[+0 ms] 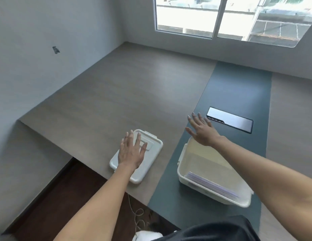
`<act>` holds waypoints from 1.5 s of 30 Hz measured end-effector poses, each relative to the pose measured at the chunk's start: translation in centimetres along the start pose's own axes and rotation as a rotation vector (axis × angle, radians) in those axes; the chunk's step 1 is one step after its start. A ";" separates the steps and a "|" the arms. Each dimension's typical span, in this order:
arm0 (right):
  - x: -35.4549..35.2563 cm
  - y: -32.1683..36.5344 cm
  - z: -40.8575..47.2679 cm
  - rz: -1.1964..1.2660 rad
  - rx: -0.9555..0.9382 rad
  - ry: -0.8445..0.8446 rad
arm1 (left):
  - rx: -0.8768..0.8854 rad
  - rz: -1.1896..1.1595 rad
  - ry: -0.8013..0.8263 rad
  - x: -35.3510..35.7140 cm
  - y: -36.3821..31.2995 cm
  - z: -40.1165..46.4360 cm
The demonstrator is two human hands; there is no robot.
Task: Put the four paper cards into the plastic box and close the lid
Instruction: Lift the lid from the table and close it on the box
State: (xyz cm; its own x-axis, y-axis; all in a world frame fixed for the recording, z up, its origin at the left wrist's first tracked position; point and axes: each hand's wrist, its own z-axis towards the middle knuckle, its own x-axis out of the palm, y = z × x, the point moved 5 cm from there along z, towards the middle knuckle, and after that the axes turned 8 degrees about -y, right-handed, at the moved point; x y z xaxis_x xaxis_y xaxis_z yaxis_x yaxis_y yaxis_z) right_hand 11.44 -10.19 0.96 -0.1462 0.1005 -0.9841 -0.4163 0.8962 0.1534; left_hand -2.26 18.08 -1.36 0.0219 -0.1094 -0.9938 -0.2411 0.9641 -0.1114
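**Lid under one palm, cards already in the open box**

On the wooden table, toward its near edge, the white lid lies flat with its latch tabs at the far end. The person's left hand rests palm-down on it, fingers spread and straight, pressing or simply lying on the surface rather than curled around any edge.

To the right, on the dark green strip that runs from near to far across the tabletop, sits the plastic box, open and well apart from the lid. Inside it, the paper cards lean in a stack along the near wall, pale purple at their edges; how many there are cannot be counted, since the near corner of the box is blurred.

The right hand hovers over the far rim of the box, fingers splayed wide, holding nothing. Just beyond its fingertips a metal cover plate is set flush into the green strip.
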 end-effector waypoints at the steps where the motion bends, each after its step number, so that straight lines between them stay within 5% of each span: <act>1: 0.3 0.9 0.7 -0.007 -0.023 0.006 | -0.031 0.007 0.002 0.1 1.1 -0.5; 15: 7.9 13.6 7.4 -0.006 -0.270 0.256 | -0.376 -0.037 0.138 5.2 11.8 -6.1; 27: 11.1 15.0 8.6 0.087 -0.147 0.509 | -0.606 -0.284 0.071 7.8 8.1 -7.1; 33: 11.9 15.4 8.8 0.270 0.025 0.476 | -0.887 -0.694 -0.064 7.5 8.6 -6.0; 40: 12.0 14.3 9.9 0.631 0.452 0.477 | -1.414 -0.905 -0.056 7.4 9.4 -5.8; 45: 12.6 12.0 10.0 0.845 0.614 0.504 | -1.529 -1.370 -0.046 5.7 8.9 -4.8</act>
State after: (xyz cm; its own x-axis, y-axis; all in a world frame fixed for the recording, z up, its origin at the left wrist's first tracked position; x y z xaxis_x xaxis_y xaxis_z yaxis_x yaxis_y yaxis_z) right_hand 13.59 6.19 -10.51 -0.5682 0.7073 -0.4206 0.4703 0.6986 0.5393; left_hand -8.91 24.87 -8.00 0.8689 -0.4037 -0.2864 -0.4939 -0.6682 -0.5564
